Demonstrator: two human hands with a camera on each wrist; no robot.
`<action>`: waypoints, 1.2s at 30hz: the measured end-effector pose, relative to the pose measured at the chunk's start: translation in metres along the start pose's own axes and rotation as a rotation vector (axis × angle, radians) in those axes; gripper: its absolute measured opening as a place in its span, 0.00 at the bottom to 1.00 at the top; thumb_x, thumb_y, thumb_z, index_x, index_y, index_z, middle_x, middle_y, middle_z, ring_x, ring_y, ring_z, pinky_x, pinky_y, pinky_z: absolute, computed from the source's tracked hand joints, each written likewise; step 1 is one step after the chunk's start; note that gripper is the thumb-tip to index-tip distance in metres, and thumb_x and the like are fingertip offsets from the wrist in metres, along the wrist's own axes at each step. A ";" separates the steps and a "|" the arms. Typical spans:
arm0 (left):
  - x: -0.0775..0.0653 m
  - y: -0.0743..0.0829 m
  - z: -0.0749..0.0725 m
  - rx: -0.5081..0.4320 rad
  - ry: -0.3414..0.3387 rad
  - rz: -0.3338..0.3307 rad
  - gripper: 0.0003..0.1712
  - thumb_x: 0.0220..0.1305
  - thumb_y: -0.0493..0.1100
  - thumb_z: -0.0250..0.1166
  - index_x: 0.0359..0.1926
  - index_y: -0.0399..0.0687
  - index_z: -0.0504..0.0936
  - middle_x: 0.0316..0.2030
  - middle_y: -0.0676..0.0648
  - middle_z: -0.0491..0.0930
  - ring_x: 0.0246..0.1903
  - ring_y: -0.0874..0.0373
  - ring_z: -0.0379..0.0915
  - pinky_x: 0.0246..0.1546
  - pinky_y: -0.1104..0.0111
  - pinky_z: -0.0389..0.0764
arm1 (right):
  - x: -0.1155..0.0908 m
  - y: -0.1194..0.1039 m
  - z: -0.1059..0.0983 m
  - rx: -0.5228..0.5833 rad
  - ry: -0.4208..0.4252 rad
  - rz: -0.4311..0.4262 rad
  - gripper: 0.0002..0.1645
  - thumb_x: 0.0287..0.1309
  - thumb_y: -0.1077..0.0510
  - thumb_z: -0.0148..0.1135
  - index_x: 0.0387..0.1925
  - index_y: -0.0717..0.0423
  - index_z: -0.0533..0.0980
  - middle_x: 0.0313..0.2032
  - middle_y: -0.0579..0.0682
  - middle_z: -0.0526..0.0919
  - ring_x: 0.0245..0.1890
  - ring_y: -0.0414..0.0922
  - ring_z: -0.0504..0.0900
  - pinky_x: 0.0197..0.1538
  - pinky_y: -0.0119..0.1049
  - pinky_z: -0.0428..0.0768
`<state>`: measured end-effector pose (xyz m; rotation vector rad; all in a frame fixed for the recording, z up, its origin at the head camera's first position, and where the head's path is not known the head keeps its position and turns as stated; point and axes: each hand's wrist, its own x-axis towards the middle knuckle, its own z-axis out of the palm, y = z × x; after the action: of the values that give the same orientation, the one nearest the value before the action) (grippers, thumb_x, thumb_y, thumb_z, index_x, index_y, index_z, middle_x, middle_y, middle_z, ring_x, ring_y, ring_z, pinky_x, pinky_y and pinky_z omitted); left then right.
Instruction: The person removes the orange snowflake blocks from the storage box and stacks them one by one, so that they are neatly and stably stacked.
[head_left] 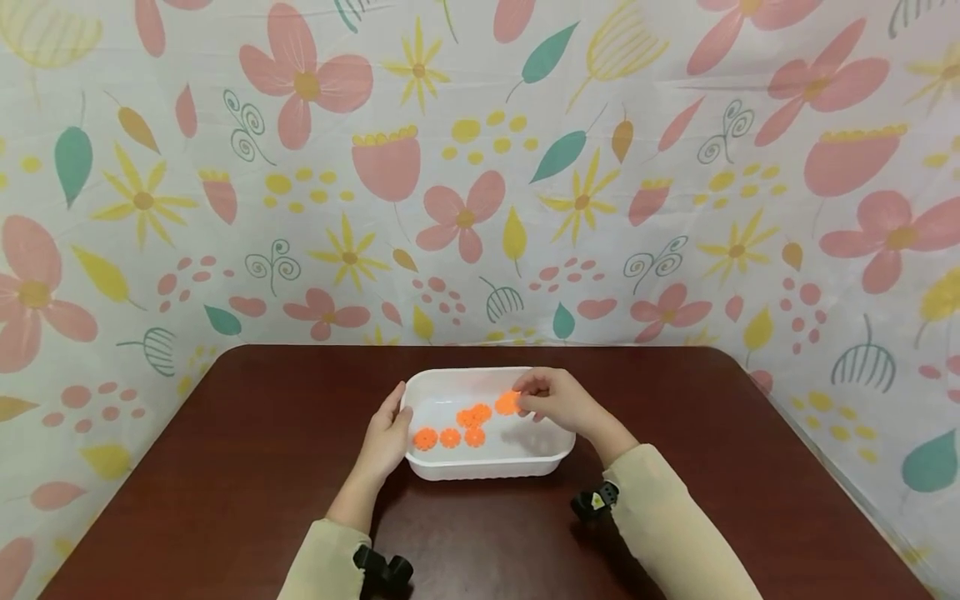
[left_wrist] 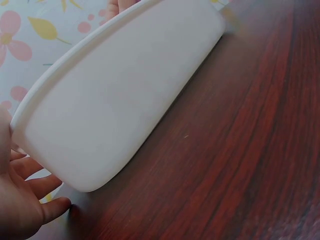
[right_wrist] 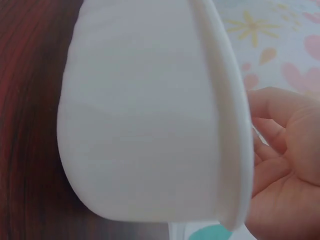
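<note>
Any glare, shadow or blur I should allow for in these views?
Head: soft sheen on the table, faint shadow inside the white tray below the right hand; left wrist: hazy patch by the tray's upper corner; right wrist: flowered cloth pale, soft.

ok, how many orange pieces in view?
6 visible: a row of three in the near left of the tray, an overlapping pair behind the row's right end, one piece at the right hand. More may hide in the overlap or behind the hand.
</note>
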<state>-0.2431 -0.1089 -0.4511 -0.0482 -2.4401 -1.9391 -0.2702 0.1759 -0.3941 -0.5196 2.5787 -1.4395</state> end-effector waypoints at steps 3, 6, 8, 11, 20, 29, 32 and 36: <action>0.000 -0.001 0.000 -0.011 -0.003 0.006 0.30 0.73 0.42 0.45 0.73 0.45 0.53 0.71 0.39 0.55 0.70 0.45 0.51 0.68 0.50 0.56 | -0.003 0.001 -0.005 0.025 0.026 -0.011 0.11 0.57 0.63 0.62 0.42 0.63 0.77 0.33 0.58 0.82 0.33 0.51 0.84 0.34 0.45 0.83; 0.001 -0.001 0.000 -0.014 -0.008 0.015 0.30 0.73 0.42 0.45 0.73 0.44 0.53 0.71 0.39 0.55 0.70 0.45 0.50 0.68 0.49 0.56 | -0.008 -0.002 -0.011 0.054 0.044 -0.011 0.12 0.58 0.63 0.62 0.44 0.64 0.77 0.34 0.60 0.82 0.33 0.51 0.84 0.34 0.43 0.83; -0.004 0.008 -0.001 -0.014 -0.011 0.010 0.30 0.73 0.40 0.45 0.73 0.42 0.53 0.71 0.38 0.54 0.70 0.44 0.49 0.68 0.49 0.55 | -0.013 -0.009 -0.015 0.073 0.051 -0.013 0.13 0.58 0.64 0.61 0.44 0.65 0.76 0.34 0.61 0.82 0.34 0.53 0.83 0.33 0.42 0.83; -0.004 0.009 -0.001 -0.010 -0.010 0.011 0.30 0.73 0.41 0.45 0.73 0.42 0.53 0.71 0.38 0.54 0.71 0.44 0.49 0.68 0.49 0.55 | -0.016 -0.007 -0.021 0.097 0.069 -0.018 0.14 0.58 0.63 0.62 0.45 0.66 0.76 0.34 0.62 0.82 0.34 0.53 0.83 0.33 0.40 0.83; -0.003 0.004 0.000 -0.011 -0.011 0.014 0.30 0.73 0.41 0.45 0.73 0.43 0.52 0.71 0.38 0.55 0.70 0.44 0.49 0.67 0.49 0.57 | -0.019 0.013 -0.032 0.157 0.145 -0.002 0.17 0.58 0.59 0.63 0.46 0.66 0.75 0.34 0.58 0.83 0.32 0.44 0.84 0.33 0.39 0.83; -0.017 0.035 -0.005 -0.007 -0.014 0.005 0.29 0.72 0.37 0.44 0.71 0.35 0.52 0.70 0.34 0.55 0.70 0.42 0.50 0.67 0.49 0.57 | -0.030 0.018 -0.039 0.187 0.210 0.034 0.20 0.58 0.58 0.64 0.48 0.67 0.74 0.33 0.58 0.83 0.31 0.46 0.84 0.37 0.42 0.84; -0.014 0.029 -0.005 -0.014 -0.009 0.007 0.29 0.72 0.38 0.45 0.72 0.36 0.53 0.70 0.34 0.55 0.70 0.42 0.50 0.67 0.49 0.56 | -0.032 0.022 -0.039 0.204 0.233 0.043 0.20 0.59 0.58 0.63 0.48 0.68 0.73 0.33 0.56 0.83 0.31 0.44 0.84 0.36 0.41 0.84; -0.004 0.010 -0.003 -0.015 -0.003 0.016 0.30 0.73 0.39 0.45 0.72 0.40 0.53 0.70 0.37 0.55 0.70 0.44 0.50 0.68 0.49 0.55 | -0.035 0.028 -0.039 0.237 0.256 0.041 0.21 0.60 0.58 0.62 0.49 0.69 0.72 0.32 0.52 0.83 0.31 0.41 0.84 0.36 0.39 0.84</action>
<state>-0.2383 -0.1097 -0.4404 -0.0708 -2.4198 -1.9525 -0.2548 0.2330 -0.3985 -0.2627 2.5298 -1.8732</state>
